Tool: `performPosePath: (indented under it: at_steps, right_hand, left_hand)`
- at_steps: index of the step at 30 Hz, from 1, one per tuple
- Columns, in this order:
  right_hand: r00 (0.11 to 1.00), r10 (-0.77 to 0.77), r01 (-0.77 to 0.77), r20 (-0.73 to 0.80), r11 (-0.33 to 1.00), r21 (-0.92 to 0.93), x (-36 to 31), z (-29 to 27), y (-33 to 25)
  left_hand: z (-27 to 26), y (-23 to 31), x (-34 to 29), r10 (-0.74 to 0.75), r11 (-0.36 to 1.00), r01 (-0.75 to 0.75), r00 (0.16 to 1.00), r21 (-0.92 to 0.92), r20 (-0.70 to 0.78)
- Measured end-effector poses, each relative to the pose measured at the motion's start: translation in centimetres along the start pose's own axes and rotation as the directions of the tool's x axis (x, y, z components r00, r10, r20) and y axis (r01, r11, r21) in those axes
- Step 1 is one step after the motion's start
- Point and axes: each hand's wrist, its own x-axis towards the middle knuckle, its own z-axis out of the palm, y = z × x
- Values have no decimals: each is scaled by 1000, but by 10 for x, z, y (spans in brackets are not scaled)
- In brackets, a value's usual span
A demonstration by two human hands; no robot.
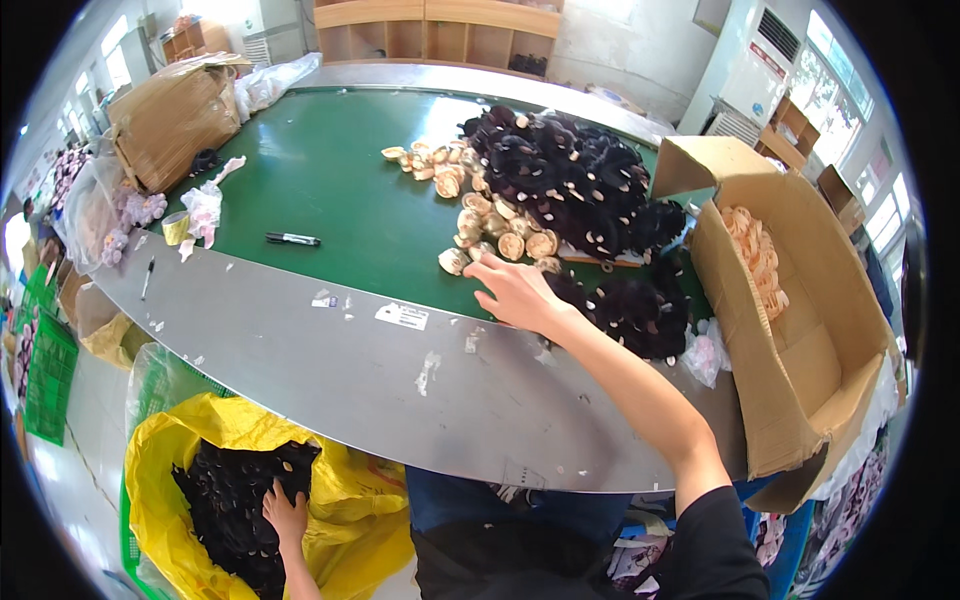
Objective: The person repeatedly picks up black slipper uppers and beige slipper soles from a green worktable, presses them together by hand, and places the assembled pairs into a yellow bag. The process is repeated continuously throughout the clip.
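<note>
My right hand (522, 294) reaches over the table, its fingertips at the near edge of a heap of shiny round gold-and-cream pieces (511, 245). Its thumb and fingers are apart, and I see nothing held. Behind and right of these lies a large pile of fluffy black pieces dotted with small pale parts (570, 165). Down at the left, my left hand (286, 513) rests on more black pieces (225, 500) inside a yellow plastic bag (150, 450). Its fingers look spread, with nothing visible in them.
An open cardboard box (800, 380) with peach-coloured pieces (755, 260) stands at the right. On the green table (330, 170) lies a black marker (293, 239). A yellow tape roll (176, 228), a pen (148, 278) and a bulky carton (180, 120) are at the left.
</note>
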Motion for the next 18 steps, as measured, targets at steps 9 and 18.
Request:
performPosePath:
  at_steps: [9, 18]
  right_hand:
    - [958, 231, -169, 172, 934, -313, 88, 68, 21]
    - [872, 345, -394, 348, 73, 916, 30, 0, 10]
  left_hand:
    - [-16, 24, -43, 11, 968, -3, 1000, -250, 29]
    - [-31, 60, -59, -15, 900, -110, 960, -422, -280]
